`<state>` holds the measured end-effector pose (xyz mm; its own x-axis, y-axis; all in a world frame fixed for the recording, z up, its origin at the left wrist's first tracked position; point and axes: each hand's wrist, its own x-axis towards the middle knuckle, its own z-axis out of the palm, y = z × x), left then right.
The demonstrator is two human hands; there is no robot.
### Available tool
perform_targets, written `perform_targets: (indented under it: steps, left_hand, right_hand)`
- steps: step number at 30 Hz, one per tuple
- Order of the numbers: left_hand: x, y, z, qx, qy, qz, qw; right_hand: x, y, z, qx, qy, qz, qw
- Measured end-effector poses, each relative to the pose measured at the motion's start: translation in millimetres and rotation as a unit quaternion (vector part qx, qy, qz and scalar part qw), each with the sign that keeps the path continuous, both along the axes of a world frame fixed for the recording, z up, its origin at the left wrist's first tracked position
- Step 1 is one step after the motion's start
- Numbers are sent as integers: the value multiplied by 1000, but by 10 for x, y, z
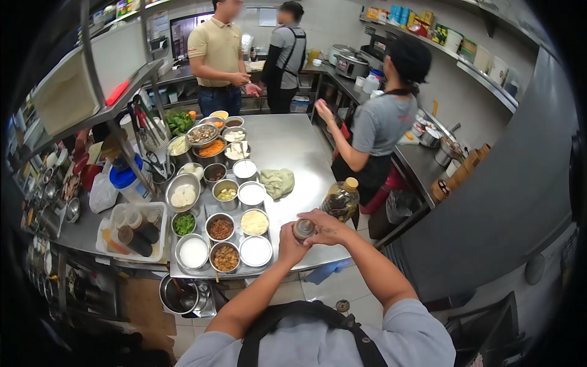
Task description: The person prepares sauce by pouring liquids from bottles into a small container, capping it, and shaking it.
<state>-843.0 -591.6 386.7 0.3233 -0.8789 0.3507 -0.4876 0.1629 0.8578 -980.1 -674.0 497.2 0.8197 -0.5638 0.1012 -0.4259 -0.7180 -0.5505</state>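
Note:
Both my hands are around a small clear bottle with a pale top, seen from above at the table's front right. My left hand wraps its near left side, fingers closed. My right hand closes over it from the right, with the fingers reaching across its far side. Just beyond my right hand stands a large clear bottle with a yellow cap and dark yellowish liquid inside. To the left of my hands are metal tins, one with a pale grated ingredient and one with white contents.
Several metal tins of ingredients fill the steel table's left half, including chopped greens and brown bits. A crumpled green cloth lies mid-table. A plastic basket holds sauce bottles. One person stands at right; two others stand behind.

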Motion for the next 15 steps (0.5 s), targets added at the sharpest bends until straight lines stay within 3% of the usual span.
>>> perform_targets:
  steps: [3,4,7,10,13,15]
  left_hand:
    - [-62,43,87,56,148,-65,985]
    - [-90,-4,-23,28,109,-45,993]
    - [-193,-15,-21,26,107,-2,994]
    - [-115,-73,-267,8,133,-58,989]
    - [-173,-28,-221,24,155,-77,985]
    - [-288,10,-240,18,186,-69,980]
  right_hand:
    - [-33,139,94,-3,62,-88,994]
    - [8,215,187,0,136,-120,983]
    - [-56,295,118,-11,123,-153,980]
    - [-246,2,-256,-36,-126,29,991]
    - [-307,-244,-444,68,-139,147,977]
    - [-366,-166,-475,-8,-140,100,985]
